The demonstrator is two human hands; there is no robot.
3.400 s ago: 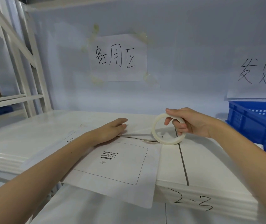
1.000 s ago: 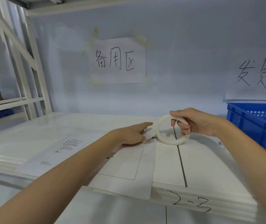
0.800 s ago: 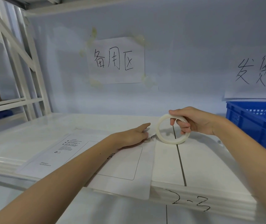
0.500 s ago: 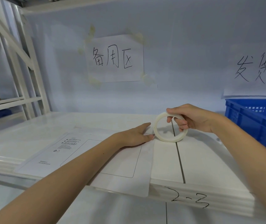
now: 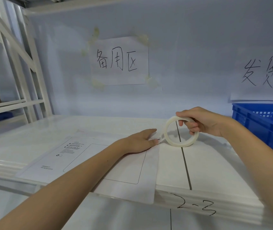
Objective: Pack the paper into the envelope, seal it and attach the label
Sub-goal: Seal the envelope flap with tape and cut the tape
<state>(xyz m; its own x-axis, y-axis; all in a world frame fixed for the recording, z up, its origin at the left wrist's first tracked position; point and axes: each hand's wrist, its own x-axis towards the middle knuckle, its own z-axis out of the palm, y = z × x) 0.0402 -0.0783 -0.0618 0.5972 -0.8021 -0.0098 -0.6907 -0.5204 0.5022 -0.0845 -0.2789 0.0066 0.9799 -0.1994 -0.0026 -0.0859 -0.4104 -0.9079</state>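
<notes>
While left hand [image 5: 140, 141] lies flat pinning envelope [image 5: 127, 171] to shelf [image 5: 215, 163], right hand [image 5: 200, 122] grips tape roll [image 5: 180, 131] upright w/ curled fingers, prob. to seal flap.

In front of you is a white shelf [image 5: 215, 163] marked "2-3". A blue crate [image 5: 265, 123] stands at its right. Two handwritten paper signs [image 5: 119, 58] hang on the wall behind.
</notes>
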